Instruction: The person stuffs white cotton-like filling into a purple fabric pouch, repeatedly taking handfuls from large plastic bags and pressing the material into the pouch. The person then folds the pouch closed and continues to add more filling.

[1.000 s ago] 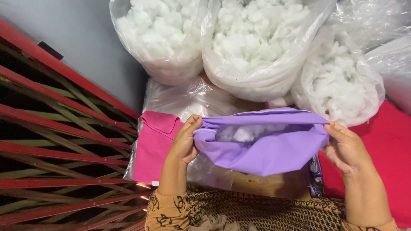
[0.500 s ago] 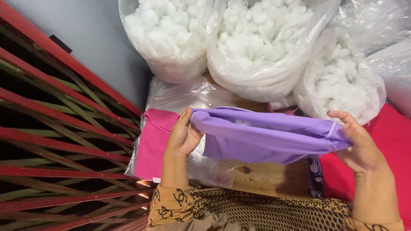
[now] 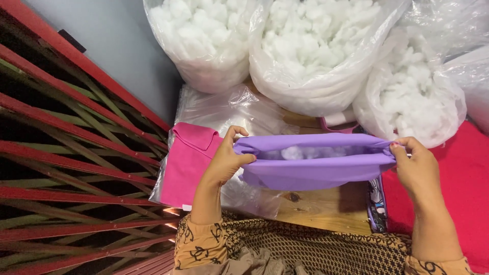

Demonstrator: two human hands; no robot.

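A purple fabric cover [image 3: 316,170] is stretched between my two hands above a wooden table [image 3: 321,206]. My left hand [image 3: 224,160] pinches its left end, my right hand [image 3: 415,163] pinches its right end. Its top edge gapes open a little, and white stuffing [image 3: 293,152] shows inside. A folded pink fabric piece [image 3: 188,163] lies on a clear plastic bag just left of my left hand.
Three large clear bags of white stuffing [image 3: 316,46] stand behind the table. A red cloth [image 3: 458,193] lies at the right. A red and green metal grille [image 3: 66,168] runs along the left, beside a grey wall [image 3: 117,46]. A patterned cloth strip [image 3: 378,203] lies under the cover's right end.
The cover's opening was pulled taut and shut half a second ago; now it gapes slightly and stuffing shows inside. My hands have stayed about where they were.
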